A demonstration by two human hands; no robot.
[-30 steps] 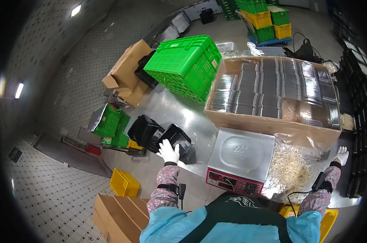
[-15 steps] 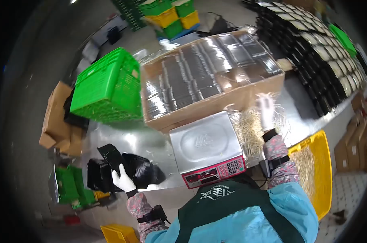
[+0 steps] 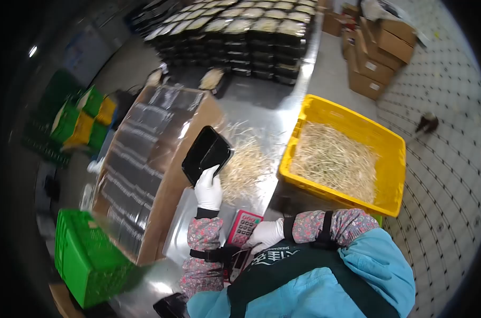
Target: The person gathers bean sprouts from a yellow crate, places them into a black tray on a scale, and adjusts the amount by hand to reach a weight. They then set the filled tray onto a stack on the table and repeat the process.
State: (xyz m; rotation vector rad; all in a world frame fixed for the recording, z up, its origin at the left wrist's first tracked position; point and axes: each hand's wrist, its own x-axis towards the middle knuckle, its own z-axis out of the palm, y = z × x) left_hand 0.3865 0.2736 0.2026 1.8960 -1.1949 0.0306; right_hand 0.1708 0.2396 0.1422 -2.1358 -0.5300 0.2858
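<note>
My left hand (image 3: 208,190), in a white glove, grips the near end of a black plastic tray (image 3: 204,153). The tray is tilted and its visible inside holds nothing. Beside and partly behind it lies a heap of pale thin strands, like sprouts (image 3: 245,164), on the metal table (image 3: 267,100). My right hand (image 3: 266,235), also gloved, rests at the red keypad (image 3: 245,227) of the weighing scale, fingers partly extended and holding nothing visible. My left forearm and hand cover part of the scale's metal plate (image 3: 181,220).
On the left stands a cardboard box (image 3: 169,199) packed with stacked trays, beside a green crate (image 3: 84,249). A yellow crate (image 3: 352,114) of strands is at the right. Filled trays (image 3: 240,40) are stacked at the far end. Another black tray (image 3: 170,306) lies at the bottom.
The view has swung to the right. My left hand has carried a black tray from the left side to beside the strands. My right hand has drawn back from the strands to the scale's keypad.
</note>
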